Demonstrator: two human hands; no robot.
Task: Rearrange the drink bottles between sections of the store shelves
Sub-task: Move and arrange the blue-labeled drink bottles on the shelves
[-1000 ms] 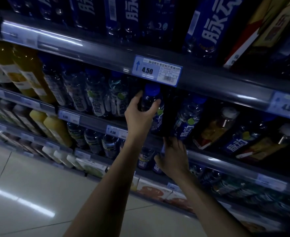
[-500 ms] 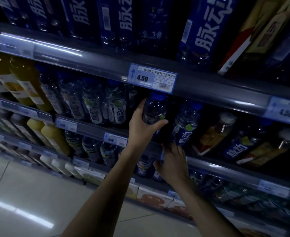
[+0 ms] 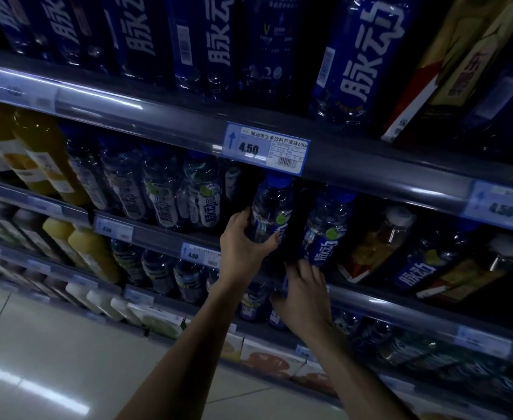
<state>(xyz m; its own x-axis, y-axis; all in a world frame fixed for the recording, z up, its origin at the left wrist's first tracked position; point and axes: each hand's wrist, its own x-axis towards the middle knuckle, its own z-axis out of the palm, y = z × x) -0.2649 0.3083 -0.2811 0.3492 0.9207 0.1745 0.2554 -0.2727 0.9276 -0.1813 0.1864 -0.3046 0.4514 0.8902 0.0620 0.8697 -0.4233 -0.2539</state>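
A clear drink bottle (image 3: 272, 207) with a blue cap and blue label stands at the front of the middle shelf, under the 4.50 price tag (image 3: 266, 148). My left hand (image 3: 243, 241) is wrapped around its lower body from the left. A black divider (image 3: 294, 225) stands just right of it, then a second blue-label bottle (image 3: 326, 228). My right hand (image 3: 305, 298) is at the shelf's front rail (image 3: 400, 301), fingertips touching the foot of the divider; whether it grips anything is unclear.
More bottles of the same kind (image 3: 164, 192) fill the shelf to the left, beside yellow juice bottles (image 3: 46, 159). Tall blue bottles (image 3: 358, 65) line the top shelf. Tilted bottles and cartons (image 3: 379, 241) lie to the right. Lower shelves hold more drinks; pale floor (image 3: 52, 359) is at the lower left.
My left hand keeps hold of the bottle and now sits slightly lower on it. The right hand stays at the divider's foot. The view has tilted up a little.
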